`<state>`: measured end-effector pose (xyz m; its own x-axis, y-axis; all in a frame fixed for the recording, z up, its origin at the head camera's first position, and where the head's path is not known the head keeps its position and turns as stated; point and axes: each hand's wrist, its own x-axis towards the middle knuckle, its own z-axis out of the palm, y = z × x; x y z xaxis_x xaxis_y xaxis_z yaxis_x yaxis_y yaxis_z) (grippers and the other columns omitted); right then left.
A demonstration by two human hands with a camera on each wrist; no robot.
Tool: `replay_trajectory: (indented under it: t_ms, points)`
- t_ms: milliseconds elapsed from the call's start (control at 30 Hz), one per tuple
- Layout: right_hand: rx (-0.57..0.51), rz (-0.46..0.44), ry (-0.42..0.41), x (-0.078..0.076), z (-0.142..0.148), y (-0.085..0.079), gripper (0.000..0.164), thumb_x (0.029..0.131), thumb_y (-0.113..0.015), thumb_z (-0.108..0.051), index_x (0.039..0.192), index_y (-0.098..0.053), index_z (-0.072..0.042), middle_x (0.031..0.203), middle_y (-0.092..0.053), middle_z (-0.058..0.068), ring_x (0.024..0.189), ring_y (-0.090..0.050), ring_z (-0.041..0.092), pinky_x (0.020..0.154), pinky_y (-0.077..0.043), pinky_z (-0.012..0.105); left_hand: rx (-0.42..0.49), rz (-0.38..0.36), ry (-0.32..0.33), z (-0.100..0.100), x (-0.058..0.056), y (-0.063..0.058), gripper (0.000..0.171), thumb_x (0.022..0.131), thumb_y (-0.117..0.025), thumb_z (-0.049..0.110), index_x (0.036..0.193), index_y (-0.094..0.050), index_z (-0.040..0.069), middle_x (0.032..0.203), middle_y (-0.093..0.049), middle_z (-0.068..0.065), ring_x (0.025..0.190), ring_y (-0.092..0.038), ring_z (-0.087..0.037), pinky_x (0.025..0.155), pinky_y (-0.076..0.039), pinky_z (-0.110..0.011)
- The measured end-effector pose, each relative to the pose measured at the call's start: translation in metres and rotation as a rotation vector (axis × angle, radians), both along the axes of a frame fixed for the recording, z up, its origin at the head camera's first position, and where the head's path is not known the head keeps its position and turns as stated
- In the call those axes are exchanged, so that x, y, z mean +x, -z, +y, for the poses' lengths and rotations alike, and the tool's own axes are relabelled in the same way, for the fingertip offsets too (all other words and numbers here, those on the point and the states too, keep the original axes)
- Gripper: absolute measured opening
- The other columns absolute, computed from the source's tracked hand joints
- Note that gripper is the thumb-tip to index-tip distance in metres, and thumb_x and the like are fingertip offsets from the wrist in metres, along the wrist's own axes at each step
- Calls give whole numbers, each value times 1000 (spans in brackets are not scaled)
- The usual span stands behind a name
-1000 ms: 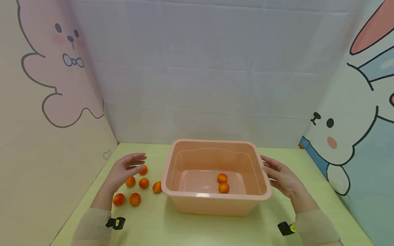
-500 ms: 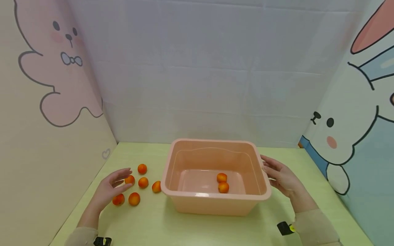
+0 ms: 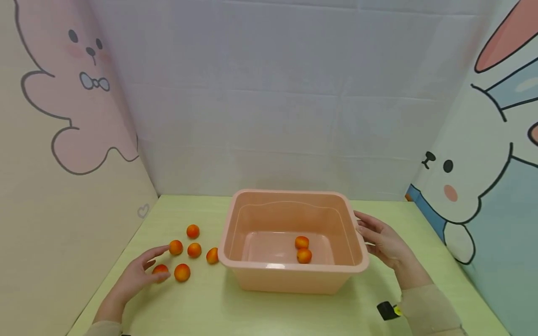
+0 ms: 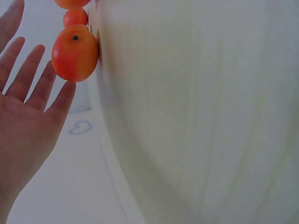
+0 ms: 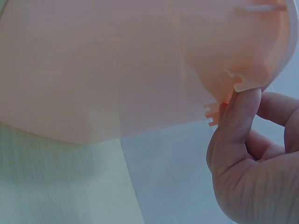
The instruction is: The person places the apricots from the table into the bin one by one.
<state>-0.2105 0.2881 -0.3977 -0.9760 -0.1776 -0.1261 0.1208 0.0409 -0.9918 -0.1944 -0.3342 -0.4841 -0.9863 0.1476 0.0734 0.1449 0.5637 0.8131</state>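
Note:
My left hand point(image 3: 135, 277), its fingers spread, is at an orange-red fruit point(image 3: 160, 271) on the left of the table; the thumb overlaps the fruit's lower edge in the head view. In the left wrist view a round fruit with a dark stem spot point(image 4: 75, 53) sits just beyond the fingertips, and the palm point(image 4: 28, 126) shows. My right hand point(image 3: 385, 241) holds the right rim of a pink plastic basin point(image 3: 290, 280). In the right wrist view the fingers point(image 5: 247, 112) reach under the basin's rim point(image 5: 292, 42). Two orange fruits point(image 3: 304, 255) lie together inside the basin.
Several more orange fruits point(image 3: 182, 272) lie between my left hand and the basin, one point(image 3: 212, 255) close against its left side. The pale green table point(image 3: 269, 315) is bounded by a white back wall point(image 3: 286, 116) and side panels with cartoon animals.
My left hand has moved left and toward me, from the farthest fruit down to the nearer left one. My right hand and the basin have stayed in place.

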Motion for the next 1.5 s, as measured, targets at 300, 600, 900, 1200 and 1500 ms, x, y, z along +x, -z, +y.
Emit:
replay_trajectory:
  t_ms: [300, 600, 900, 1200, 1500]
  points:
    - [9, 2, 2, -1, 0, 2, 65, 103, -56, -21, 156, -23, -3, 116, -59, -7, 94, -64, 10, 76, -57, 25, -73, -25, 36, -9, -3, 4, 69, 81, -83, 19, 141, -52, 4, 142, -49, -22, 125, -46, -37, 98, -45, -25]
    - [20, 6, 1, 0, 0, 2, 66, 102, -56, -22, 156, -23, -3, 117, -59, -8, 95, -64, 11, 78, -57, 27, 22, -69, 78, -19, -3, 11, 62, 80, -83, 9, 133, -54, -8, 129, -56, -26, 105, -58, -9, 87, -51, -21]
    - [7, 3, -3, 0, -1, -1, 66, 103, -56, -21, 156, -22, -2, 116, -59, -7, 94, -65, 11, 77, -57, 26, 55, -174, 54, -24, -4, 14, 55, 82, -81, 9, 127, -57, -11, 122, -61, -26, 98, -63, -12, 82, -52, -20]
    - [14, 3, 2, 0, -1, 0, 65, 104, -54, -19, 157, -21, -2, 117, -58, -6, 94, -64, 11, 77, -57, 26, -8, -186, 19, -22, -5, 11, 51, 81, -82, 10, 123, -61, -8, 117, -65, -21, 96, -64, -17, 81, -52, -21]
    - [9, 8, 2, -1, 0, 2, 65, 103, -54, -19, 157, -21, -2, 117, -58, -6, 94, -64, 11, 77, -57, 27, -15, -143, -43, -14, -9, -4, 53, 83, -81, 13, 127, -60, -8, 122, -63, -22, 100, -66, -25, 79, -55, -22]
